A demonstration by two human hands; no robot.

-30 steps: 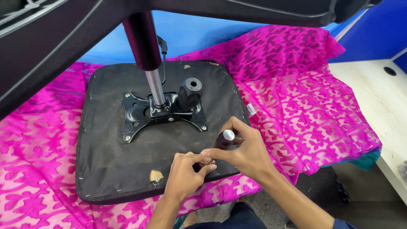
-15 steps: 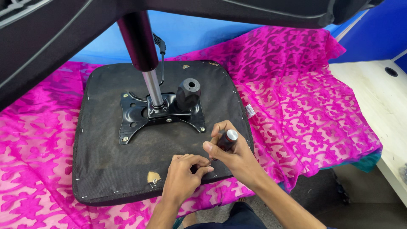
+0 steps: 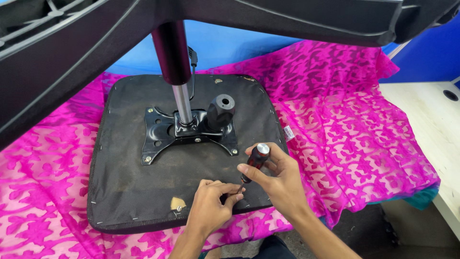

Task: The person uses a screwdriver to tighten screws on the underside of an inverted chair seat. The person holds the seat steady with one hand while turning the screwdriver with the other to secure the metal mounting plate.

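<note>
An upturned chair seat [image 3: 124, 192], covered in black fabric, lies on a pink patterned cloth [image 3: 350, 129]. A black metal mounting plate [image 3: 158, 139] is fixed to its underside, with a gas-lift column [image 3: 175, 72] rising from it and a black knob [image 3: 220, 110] beside it. My right hand [image 3: 280, 180] grips a screwdriver with a red and black handle [image 3: 255, 160], held upright near the seat's front right edge. My left hand [image 3: 208, 206] pinches the screwdriver's tip against the seat.
The chair's black star base [image 3: 72, 52] looms across the top of the view. A pale wooden surface [image 3: 431, 120] with a round hole lies at right, against a blue wall. A torn patch [image 3: 176, 203] shows near the seat's front edge.
The view has shifted slightly; both hands stay at the seat's front right edge. The screwdriver handle is more upright and my left fingers have closed around its tip.
</note>
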